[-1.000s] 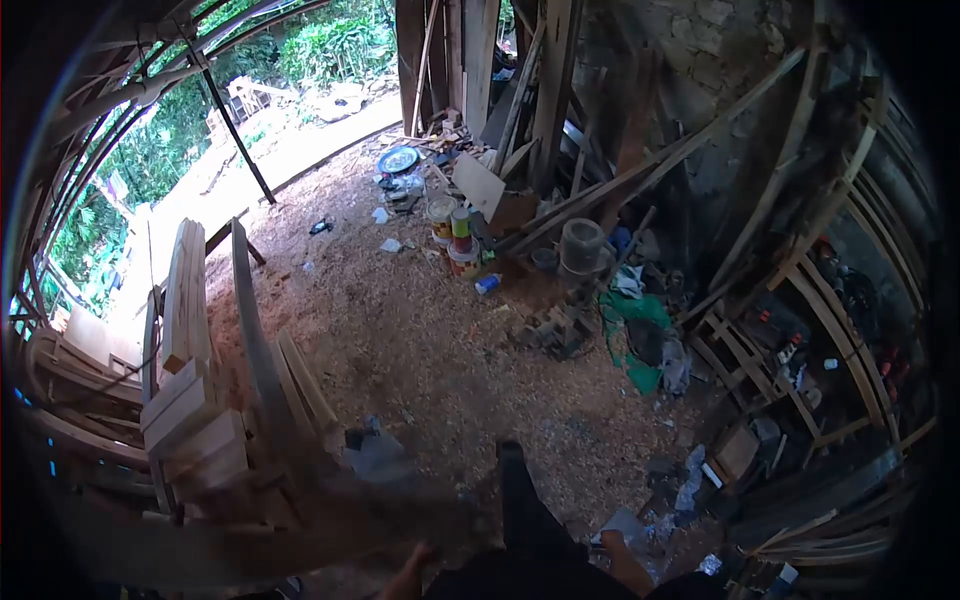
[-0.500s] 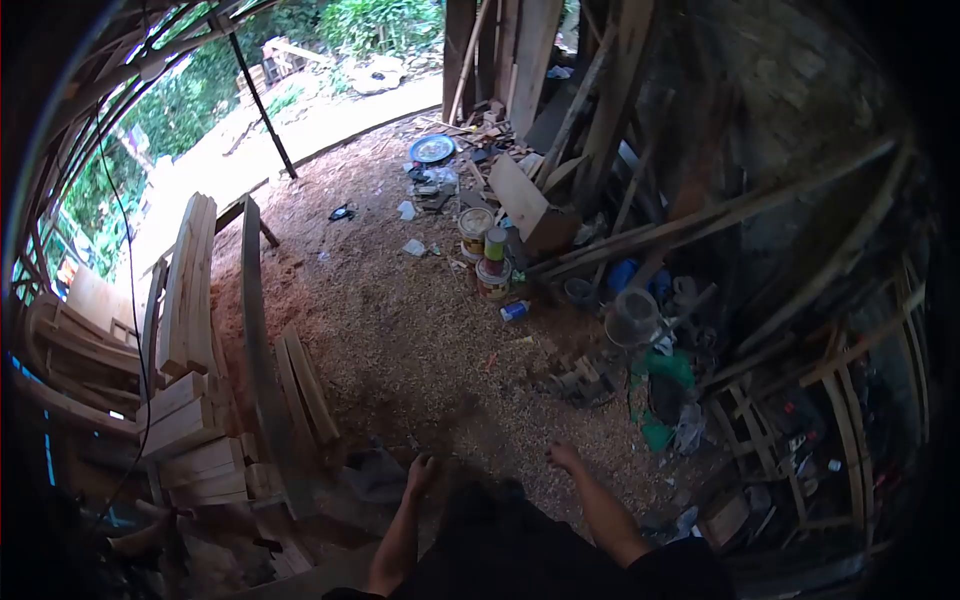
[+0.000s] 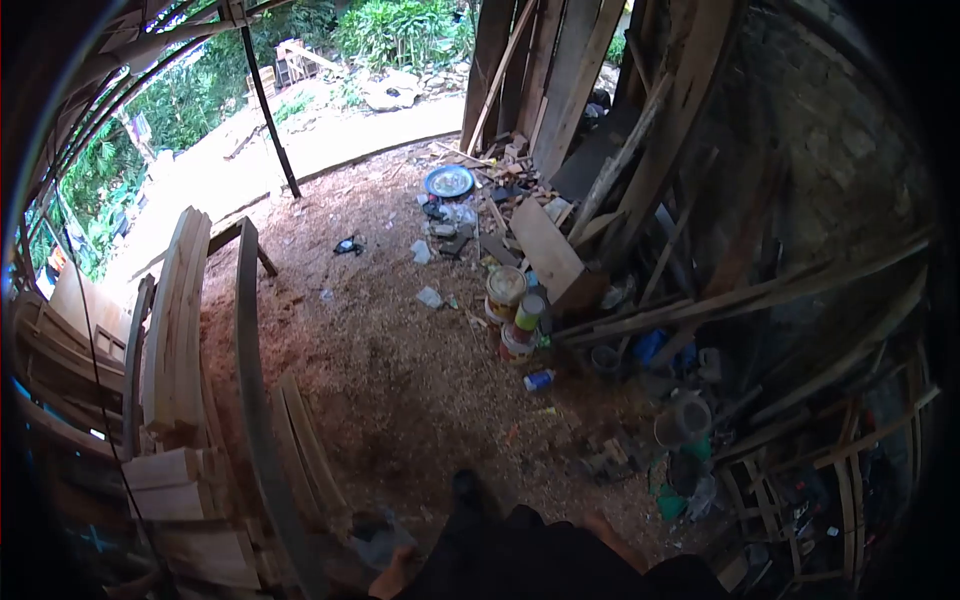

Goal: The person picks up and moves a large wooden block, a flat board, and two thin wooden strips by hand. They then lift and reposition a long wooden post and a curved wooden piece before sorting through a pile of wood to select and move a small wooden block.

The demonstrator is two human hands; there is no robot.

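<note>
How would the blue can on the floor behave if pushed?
The blue can lies on its side and looks round, so it would probably roll. The shavings around it may slow it. It looks small enough to lift easily, though its contents are hidden.

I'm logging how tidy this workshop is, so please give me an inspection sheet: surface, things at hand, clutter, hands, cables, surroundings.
Surface: ground strewn with shavings
Things at hand: grey object beside left hand; timber stacked at left
Clutter: buckets, blue-rimmed dish, blue can, scraps
Hands: left and right hand low in view; nothing seen held
Cables: dark cord at left; type unclear
Surroundings: leaning planks, stone wall, greenery outside
</note>
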